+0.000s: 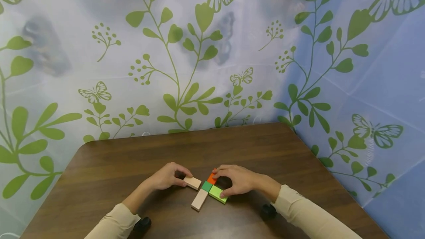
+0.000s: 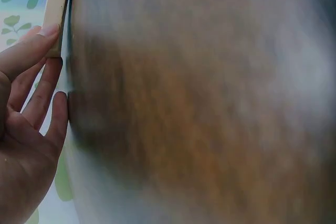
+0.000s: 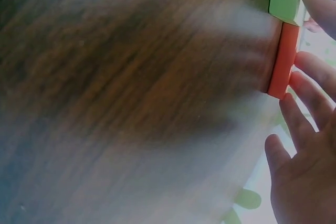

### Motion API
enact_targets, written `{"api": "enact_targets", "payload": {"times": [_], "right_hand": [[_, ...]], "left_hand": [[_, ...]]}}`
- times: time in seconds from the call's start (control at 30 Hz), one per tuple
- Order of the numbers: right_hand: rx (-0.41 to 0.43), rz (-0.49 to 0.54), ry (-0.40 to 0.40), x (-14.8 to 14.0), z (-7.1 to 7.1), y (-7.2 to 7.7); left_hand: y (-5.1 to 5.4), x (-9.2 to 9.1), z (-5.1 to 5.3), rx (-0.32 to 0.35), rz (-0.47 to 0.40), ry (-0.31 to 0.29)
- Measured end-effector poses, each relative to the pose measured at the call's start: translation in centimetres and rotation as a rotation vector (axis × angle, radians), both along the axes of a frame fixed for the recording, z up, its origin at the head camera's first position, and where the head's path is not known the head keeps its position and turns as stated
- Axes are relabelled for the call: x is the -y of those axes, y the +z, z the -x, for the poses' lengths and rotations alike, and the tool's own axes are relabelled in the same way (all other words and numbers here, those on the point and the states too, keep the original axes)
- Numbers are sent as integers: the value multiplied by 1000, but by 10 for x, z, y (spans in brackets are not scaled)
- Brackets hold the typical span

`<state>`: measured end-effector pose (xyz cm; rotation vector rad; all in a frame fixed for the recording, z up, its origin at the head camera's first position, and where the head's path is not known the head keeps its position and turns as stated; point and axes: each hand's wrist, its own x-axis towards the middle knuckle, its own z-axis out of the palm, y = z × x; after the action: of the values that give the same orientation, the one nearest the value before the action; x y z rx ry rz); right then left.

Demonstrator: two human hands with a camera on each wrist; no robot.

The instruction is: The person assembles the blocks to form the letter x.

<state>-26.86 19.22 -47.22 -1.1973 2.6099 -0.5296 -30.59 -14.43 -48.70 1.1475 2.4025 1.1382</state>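
Note:
My left hand (image 1: 166, 176) pinches the outer end of a plain wooden block (image 1: 192, 183), thumb on one side and fingers on the other, as the left wrist view also shows. The block lies just left of a small dark green block (image 1: 206, 186). Around that green piece, an orange block (image 1: 211, 179) lies behind, a lime green block (image 1: 218, 194) to the right, and a second plain wooden block (image 1: 200, 199) in front. With its thumb my right hand (image 1: 240, 180) touches the lime block, while its fingertips (image 3: 294, 80) rest against the orange block.
All the blocks lie on a dark brown wooden table (image 1: 132, 158) with rounded far corners. Behind and to the right hangs a pale curtain (image 1: 245, 47) printed with green leaves and butterflies. Dark wrist devices (image 1: 142, 225) sit under both forearms.

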Motion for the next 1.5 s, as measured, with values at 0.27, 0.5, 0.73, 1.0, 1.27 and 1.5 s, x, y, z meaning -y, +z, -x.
{"api": "enact_targets", "payload": {"times": [0.27,0.5,0.73,1.0,1.27,1.5], "right_hand": [[-14,-14,6,3,1,1],[-18,-33,5,7,2,2],[18,-31,-7,7,1,0],[16,-8,1,4,0,-1],[15,-12,-9,3,-1,1],[11,-12,-8,3,-1,1]], "left_hand": [[-1,-7,-2,-8,2,-7],[-4,-8,-3,18,16,11],[-4,-10,-3,14,27,19],[-1,-14,-2,18,42,22],[1,-16,1,21,58,20],[2,-18,1,22,59,23]]}}
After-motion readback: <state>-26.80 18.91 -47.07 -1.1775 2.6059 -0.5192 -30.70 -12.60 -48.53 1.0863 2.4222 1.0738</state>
